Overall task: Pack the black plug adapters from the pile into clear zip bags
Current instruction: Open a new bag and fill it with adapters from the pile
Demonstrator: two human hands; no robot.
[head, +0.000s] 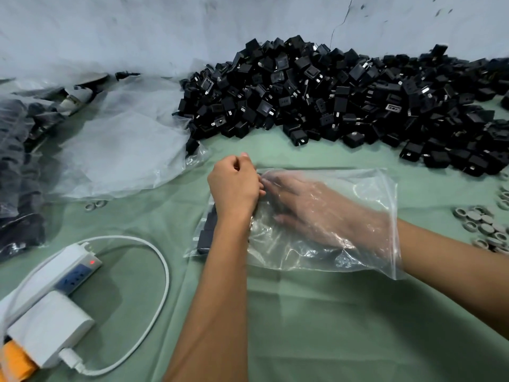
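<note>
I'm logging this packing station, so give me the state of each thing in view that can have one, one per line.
Zip bag: open at its right end, lying flat, a few adapters at its left end.
Right hand: inside the bag, fingers straight.
Left hand: pinching the bag's left end.
Adapter pile: loose, unpacked.
Power strip: red light on.

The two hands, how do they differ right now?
The right hand is inside the clear zip bag, fingers spread fairly flat; the left hand is outside it, fingers curled, pinching the bag's far left edge. The right hand shows blurred through plastic; the left hand is bare to view. Both work on the same bag, on the green cloth.
</note>
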